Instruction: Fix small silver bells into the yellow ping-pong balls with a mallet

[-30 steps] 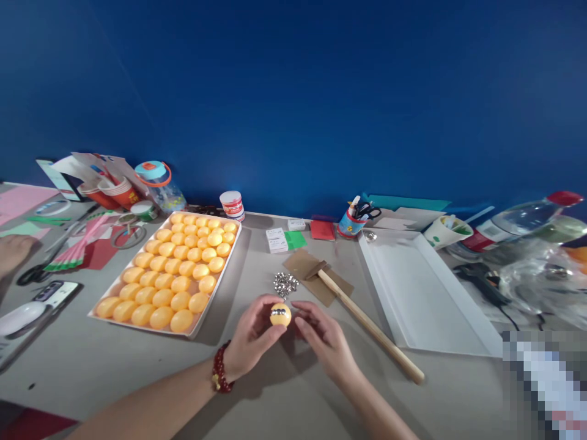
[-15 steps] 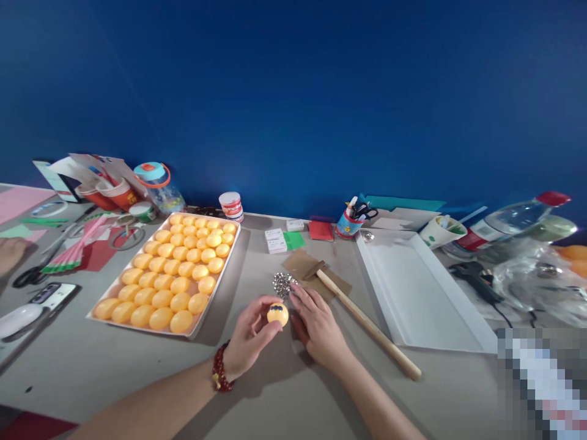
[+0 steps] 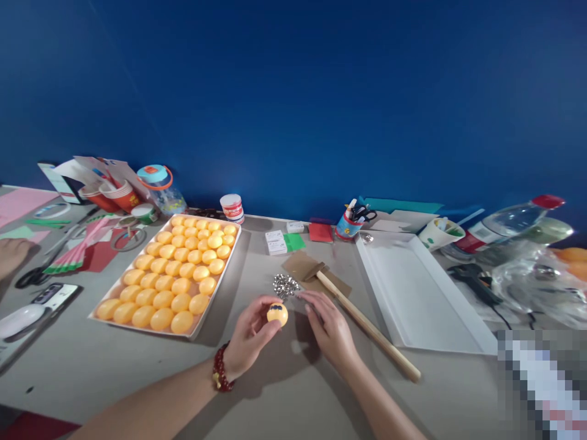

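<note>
My left hand (image 3: 250, 336) holds a small orange ball (image 3: 277, 314) with dark marks on its face, fingers curled round it just above the table. My right hand (image 3: 331, 330) lies beside it, its fingertips pinched together at the near edge of a pile of small silver pieces (image 3: 284, 285). Whether a piece sits between the fingertips is too small to tell. A red bead bracelet (image 3: 221, 368) is on my left wrist.
A tray of several orange balls (image 3: 170, 275) lies to the left and a white tray (image 3: 422, 293) to the right. A wooden mallet (image 3: 362, 321) rests on brown card. Cups, scissors, paper, bottles and another person's hand (image 3: 11, 256) crowd the edges.
My right hand reached up from beside the ball to the silver pile, and its fingers have drawn together there. The ball in my left hand turned a little.
</note>
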A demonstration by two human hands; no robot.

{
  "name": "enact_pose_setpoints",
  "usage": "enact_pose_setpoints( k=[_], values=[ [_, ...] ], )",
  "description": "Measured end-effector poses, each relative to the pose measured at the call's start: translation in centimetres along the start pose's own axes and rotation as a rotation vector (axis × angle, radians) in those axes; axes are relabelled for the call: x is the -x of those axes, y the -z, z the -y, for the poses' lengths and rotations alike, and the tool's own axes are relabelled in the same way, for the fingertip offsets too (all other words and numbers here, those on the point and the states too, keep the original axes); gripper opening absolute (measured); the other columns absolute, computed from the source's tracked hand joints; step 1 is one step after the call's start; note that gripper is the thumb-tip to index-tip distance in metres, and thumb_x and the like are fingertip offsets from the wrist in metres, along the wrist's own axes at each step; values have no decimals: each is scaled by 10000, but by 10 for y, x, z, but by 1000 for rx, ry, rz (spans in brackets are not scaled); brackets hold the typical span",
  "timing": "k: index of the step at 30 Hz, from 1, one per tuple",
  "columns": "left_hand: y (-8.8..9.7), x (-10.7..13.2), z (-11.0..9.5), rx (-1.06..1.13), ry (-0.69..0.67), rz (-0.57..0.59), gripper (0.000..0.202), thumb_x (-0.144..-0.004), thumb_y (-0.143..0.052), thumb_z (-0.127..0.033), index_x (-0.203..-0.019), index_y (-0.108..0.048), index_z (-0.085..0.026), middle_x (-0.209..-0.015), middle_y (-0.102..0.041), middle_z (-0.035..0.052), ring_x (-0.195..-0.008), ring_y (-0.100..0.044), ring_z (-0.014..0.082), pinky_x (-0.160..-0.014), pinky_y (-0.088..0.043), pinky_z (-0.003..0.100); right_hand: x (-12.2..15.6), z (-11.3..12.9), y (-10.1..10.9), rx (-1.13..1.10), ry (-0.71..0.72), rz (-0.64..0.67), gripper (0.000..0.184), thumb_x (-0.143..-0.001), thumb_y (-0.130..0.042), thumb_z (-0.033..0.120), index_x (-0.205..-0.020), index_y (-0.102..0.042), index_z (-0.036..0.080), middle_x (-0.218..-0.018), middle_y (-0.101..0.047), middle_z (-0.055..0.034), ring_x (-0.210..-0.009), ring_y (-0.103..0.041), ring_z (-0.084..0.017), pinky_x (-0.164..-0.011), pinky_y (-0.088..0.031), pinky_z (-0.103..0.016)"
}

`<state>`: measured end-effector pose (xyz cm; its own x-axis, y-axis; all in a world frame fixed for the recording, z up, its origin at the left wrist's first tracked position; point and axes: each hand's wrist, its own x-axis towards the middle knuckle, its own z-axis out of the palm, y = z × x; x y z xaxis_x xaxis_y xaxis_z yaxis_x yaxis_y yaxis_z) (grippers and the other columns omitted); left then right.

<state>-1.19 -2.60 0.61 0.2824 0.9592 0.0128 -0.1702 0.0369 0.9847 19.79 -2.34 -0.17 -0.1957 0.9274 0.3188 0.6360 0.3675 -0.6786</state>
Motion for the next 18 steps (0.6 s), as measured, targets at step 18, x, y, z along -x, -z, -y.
enact_pose_setpoints(
  k=[18],
  values=[
    [0, 0, -2, -40, 35, 14, 298, -870, -645, -304, -1138, -587, -186, -946, -627, 44, -753, -603, 130, -719, -503, 256, -3, -6, -8, 219, 74, 9, 292, -902, -453, 88, -1120, -620, 188, -1119, -673, -113, -1016, -618, -264, -935, -472, -465]
  ],
)
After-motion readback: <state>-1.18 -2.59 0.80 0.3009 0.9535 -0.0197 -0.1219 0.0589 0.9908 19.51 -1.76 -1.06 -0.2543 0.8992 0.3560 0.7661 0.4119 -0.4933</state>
